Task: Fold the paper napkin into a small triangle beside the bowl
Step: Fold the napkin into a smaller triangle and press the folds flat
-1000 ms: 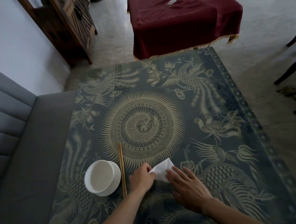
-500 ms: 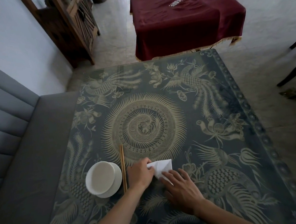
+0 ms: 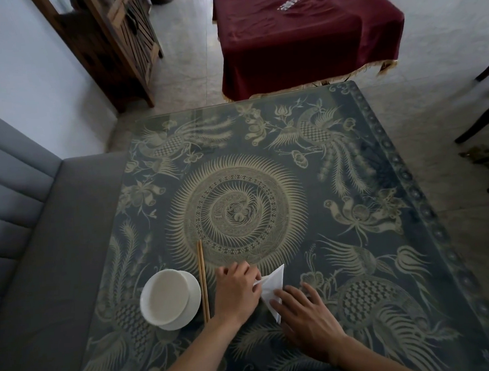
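Mid-fold beside the white ceramic bowl (image 3: 170, 299), the left hand (image 3: 237, 290) pinched the white paper napkin's (image 3: 272, 286) corner while the flat-fingered right hand (image 3: 306, 315) pressed it to the desk (image 3: 357, 249); creasing seemed next

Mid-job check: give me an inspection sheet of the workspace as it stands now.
Surface: glass-topped table over a dark phoenix-patterned cloth.
Job's things: white paper napkin, partly folded with a pointed corner, lies right of the white bowl; chopsticks lie between them.
Clutter: nothing seen.
Grips: left hand pinches the napkin's left edge; right hand presses flat fingers on its near part.
Cables: nothing seen.
Surroundings: grey sofa on the left, maroon-draped table beyond, wooden cabinet, dark chair legs on the right.
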Action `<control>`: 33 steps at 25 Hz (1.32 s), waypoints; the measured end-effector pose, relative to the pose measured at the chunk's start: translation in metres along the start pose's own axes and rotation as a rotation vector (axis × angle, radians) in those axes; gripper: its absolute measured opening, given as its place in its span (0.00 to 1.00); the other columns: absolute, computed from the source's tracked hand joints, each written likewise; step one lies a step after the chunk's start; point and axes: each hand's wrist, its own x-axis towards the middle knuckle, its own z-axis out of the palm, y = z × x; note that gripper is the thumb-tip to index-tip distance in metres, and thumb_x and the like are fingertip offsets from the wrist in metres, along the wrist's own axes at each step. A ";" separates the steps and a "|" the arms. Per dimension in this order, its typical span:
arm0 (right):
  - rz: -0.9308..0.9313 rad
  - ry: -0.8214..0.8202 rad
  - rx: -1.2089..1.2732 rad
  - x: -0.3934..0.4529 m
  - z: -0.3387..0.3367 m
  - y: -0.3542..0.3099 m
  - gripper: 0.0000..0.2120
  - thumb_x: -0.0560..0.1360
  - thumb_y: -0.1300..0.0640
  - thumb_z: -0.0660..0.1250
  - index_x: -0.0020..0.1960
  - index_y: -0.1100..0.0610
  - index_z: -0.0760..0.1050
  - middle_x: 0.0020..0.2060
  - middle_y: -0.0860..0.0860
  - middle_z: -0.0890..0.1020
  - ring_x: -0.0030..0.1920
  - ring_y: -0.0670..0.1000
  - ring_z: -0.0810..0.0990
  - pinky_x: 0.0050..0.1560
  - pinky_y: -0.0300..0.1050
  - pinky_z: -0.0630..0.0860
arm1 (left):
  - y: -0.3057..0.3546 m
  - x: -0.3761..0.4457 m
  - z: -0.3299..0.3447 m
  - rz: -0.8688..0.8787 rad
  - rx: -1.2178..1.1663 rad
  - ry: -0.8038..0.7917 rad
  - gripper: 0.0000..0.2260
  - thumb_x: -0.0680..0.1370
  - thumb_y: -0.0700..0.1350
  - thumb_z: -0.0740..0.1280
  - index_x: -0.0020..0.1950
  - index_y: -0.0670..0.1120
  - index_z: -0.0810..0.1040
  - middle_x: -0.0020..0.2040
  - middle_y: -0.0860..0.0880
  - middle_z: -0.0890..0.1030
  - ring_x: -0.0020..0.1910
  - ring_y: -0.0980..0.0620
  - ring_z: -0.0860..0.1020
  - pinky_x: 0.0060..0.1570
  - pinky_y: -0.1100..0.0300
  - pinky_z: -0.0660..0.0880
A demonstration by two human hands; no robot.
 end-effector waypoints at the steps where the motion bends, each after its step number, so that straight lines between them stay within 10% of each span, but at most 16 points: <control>1: 0.008 0.001 0.006 0.000 0.000 0.000 0.24 0.71 0.46 0.68 0.65 0.50 0.75 0.63 0.50 0.79 0.63 0.53 0.77 0.61 0.60 0.74 | 0.002 -0.004 0.001 0.014 -0.014 -0.008 0.05 0.72 0.50 0.72 0.45 0.54 0.77 0.44 0.57 0.76 0.46 0.53 0.75 0.49 0.54 0.64; 9: -0.025 -0.027 0.041 -0.020 0.014 0.007 0.23 0.73 0.46 0.66 0.67 0.49 0.73 0.67 0.49 0.76 0.67 0.52 0.73 0.67 0.57 0.61 | 0.010 -0.020 0.011 0.040 -0.076 -0.063 0.07 0.71 0.50 0.73 0.45 0.55 0.77 0.43 0.57 0.76 0.46 0.53 0.74 0.48 0.55 0.63; 18: -0.069 -0.116 0.055 -0.028 0.011 0.012 0.24 0.74 0.47 0.65 0.70 0.48 0.72 0.69 0.50 0.75 0.69 0.54 0.72 0.64 0.59 0.72 | 0.013 -0.037 0.023 0.091 -0.077 -0.112 0.14 0.74 0.62 0.60 0.51 0.56 0.78 0.48 0.58 0.77 0.49 0.54 0.73 0.50 0.55 0.64; 33: -0.151 -0.226 -0.036 -0.042 0.007 0.013 0.28 0.73 0.40 0.62 0.71 0.48 0.70 0.71 0.46 0.72 0.71 0.54 0.68 0.66 0.61 0.57 | 0.005 -0.063 0.032 0.205 -0.121 -0.148 0.10 0.72 0.52 0.66 0.53 0.56 0.77 0.53 0.57 0.75 0.50 0.53 0.74 0.47 0.56 0.69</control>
